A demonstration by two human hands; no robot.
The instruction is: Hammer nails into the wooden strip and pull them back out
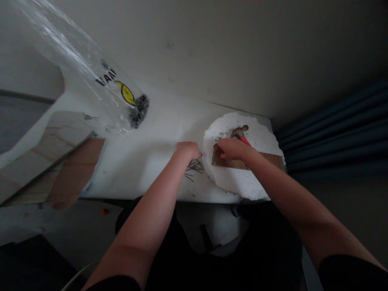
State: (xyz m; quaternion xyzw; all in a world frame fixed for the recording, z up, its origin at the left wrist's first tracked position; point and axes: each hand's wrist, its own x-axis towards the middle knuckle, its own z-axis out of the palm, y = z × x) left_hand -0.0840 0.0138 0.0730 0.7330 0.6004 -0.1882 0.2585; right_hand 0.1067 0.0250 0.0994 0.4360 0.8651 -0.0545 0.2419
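Note:
My left hand (189,150) is closed above the white table, just behind a loose pile of nails (195,166). Whatever its fingers may hold is too small to make out. Over the left end of a brown wooden board (235,163), my right hand (229,148) has its fingers curled down in a pinch. What lies between those fingers is hidden. The board rests on a round white foam slab (236,180) with a ragged edge. A hammer (241,131) with a red handle lies behind my right hand, its handle partly covered by it.
A tall roll of clear plastic wrap (121,97) stands at the left back. Marble-patterned and brown panels (79,165) lie at the table's left end. Grey crumbs are scattered on the foam. A dark curtain (333,133) hangs at the right, and a wall rises behind.

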